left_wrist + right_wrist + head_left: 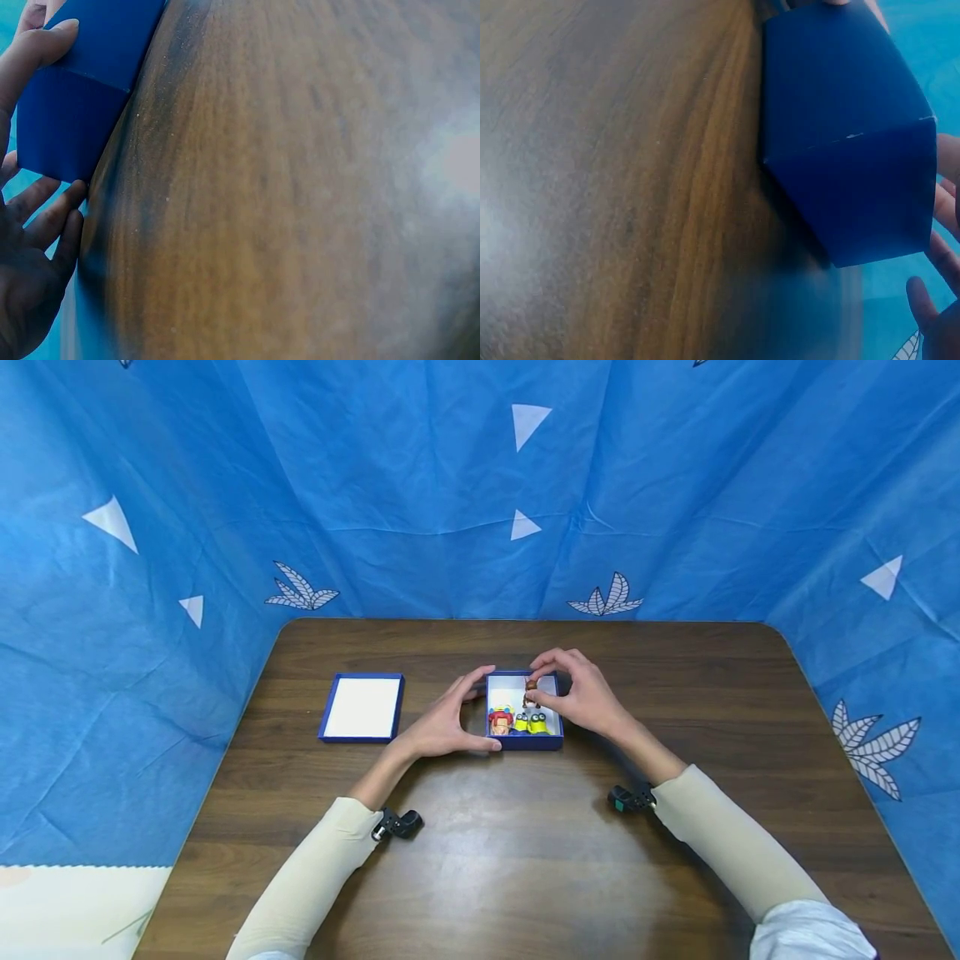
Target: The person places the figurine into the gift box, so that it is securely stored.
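Note:
A blue box [532, 743] with a white inside sits on the table, its open top facing up. My left hand [438, 727] grips its left side, thumb at the front wall and fingers toward the back. Between thumb and fingertips my right hand [588, 697] pinches a small brown toy figure [531, 695] over the box's right part. Along the front inside lie a red figure with a tan lower part [500, 722] and two yellow-and-blue goggled figures [537, 724]. Both wrist views show the box's outer walls [71, 124]; the figures are hidden there.
A blue-rimmed white lid or shallow tray [363, 708] lies to the left of the box. The brown wooden table [525, 843] meets a blue patterned curtain [420, 527] at its back and sides. Each forearm carries a black wrist camera [632, 798].

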